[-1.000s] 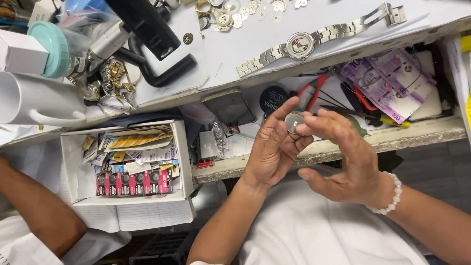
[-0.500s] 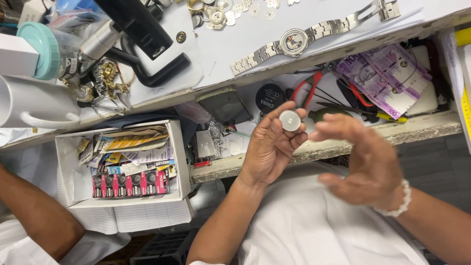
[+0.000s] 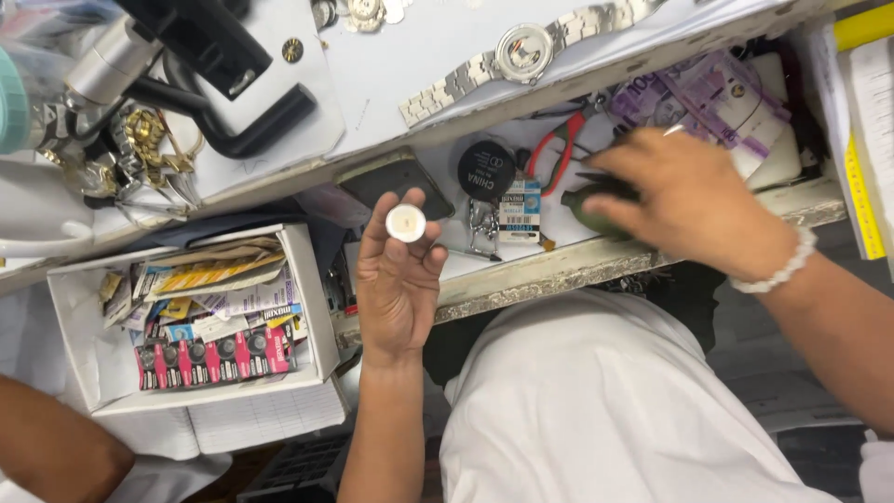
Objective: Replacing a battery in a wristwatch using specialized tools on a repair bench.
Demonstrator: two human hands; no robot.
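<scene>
Disc [image 3: 406, 224] pinched atop left hand [image 3: 399, 279] fingers [image 3: 377, 228].

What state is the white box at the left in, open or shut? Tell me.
Open. The white box has no lid on it, and its contents, paper packets and a row of red battery cards, lie in plain view.

A single head-worn camera looks steeply down from above the person's lap, close to both hands. The counter [image 3: 577, 270] edge runs just beyond the left hand's fingers [image 3: 396, 210], and an open drawer lies beyond the right hand's fingers [image 3: 633, 168].
</scene>
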